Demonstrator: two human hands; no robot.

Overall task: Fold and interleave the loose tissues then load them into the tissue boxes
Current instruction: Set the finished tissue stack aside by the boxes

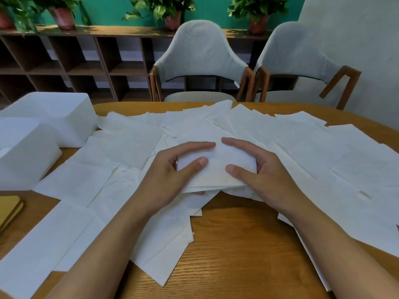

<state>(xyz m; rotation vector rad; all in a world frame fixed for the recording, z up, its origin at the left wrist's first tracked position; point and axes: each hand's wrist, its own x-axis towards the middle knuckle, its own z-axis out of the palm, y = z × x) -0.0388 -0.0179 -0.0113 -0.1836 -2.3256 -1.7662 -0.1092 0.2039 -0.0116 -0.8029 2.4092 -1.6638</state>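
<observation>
A small stack of folded white tissues [217, 169] is held just above the wooden table [233, 244] at the centre. My left hand [172, 171] grips its left end, thumb on top and fingers curled behind and beneath. My right hand [257, 167] grips the right end the same way. Several loose flat tissues [302, 147] lie spread over the table all around. Two white tissue boxes stand at the left: one nearer [23, 156], one behind it [54, 113].
A yellow-brown flat object [8, 210] lies at the table's left edge. Two grey chairs [200, 61] stand behind the table. A wooden shelf unit [75, 61] with potted plants lines the green back wall.
</observation>
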